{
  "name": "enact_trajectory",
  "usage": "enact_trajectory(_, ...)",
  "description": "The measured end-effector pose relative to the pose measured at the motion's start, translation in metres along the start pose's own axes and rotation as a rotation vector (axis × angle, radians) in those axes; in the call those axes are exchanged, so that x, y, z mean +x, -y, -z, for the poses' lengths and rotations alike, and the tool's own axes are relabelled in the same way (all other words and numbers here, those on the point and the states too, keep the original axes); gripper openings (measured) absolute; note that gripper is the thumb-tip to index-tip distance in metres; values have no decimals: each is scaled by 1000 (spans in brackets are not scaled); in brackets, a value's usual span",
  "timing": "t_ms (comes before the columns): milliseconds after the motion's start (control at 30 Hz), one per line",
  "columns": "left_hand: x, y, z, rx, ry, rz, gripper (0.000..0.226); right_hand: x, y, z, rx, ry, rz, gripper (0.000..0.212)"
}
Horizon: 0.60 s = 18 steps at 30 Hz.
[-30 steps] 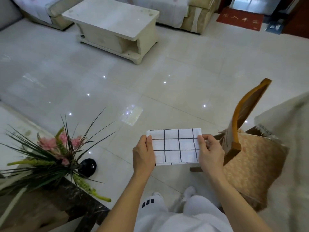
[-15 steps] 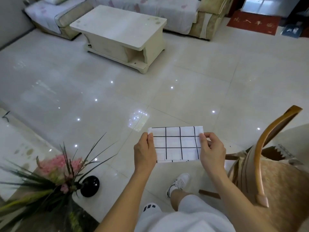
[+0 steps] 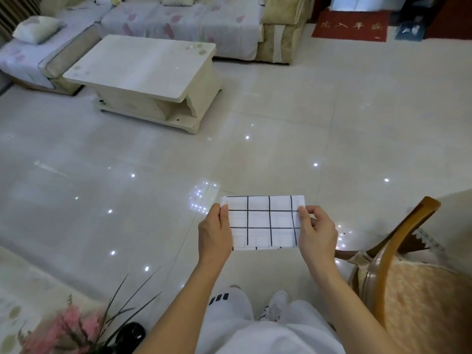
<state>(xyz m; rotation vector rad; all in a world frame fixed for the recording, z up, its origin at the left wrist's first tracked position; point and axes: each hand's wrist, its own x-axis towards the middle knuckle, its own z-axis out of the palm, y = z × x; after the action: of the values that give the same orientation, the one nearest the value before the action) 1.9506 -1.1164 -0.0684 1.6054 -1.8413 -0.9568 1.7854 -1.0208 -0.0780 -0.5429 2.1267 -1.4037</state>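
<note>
Folded white cloth with black grid lines [image 3: 264, 222] is held flat in the air above the tiled floor [image 3: 127, 187], ahead of the person's legs. Left hand [image 3: 215, 232] pinches its left edge; right hand [image 3: 318, 233] pinches its right edge. Wooden chair [image 3: 398, 254] stands just beside.

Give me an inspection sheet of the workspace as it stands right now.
Surface: glossy pale tiled floor, light glints on it.
Job's things: folded checked cloth, held up flat in the air.
Clutter: pink flowers and black vase, lower left.
Hands: left hand and right hand each pinch a short edge of the cloth.
Cables: nothing seen.
Surroundings: wooden chair at right; coffee table, sofa and red mat beyond.
</note>
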Motion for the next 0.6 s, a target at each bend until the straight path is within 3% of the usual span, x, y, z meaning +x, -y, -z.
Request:
enact_trajectory(333,98,-39,-60,-10,113,-100,42,92,5,-4,-9,-134,-68,20)
enact_trajectory(600,238,-91,-120,-62,247,-198,39,213,47,-24,-19,-293,-138,20)
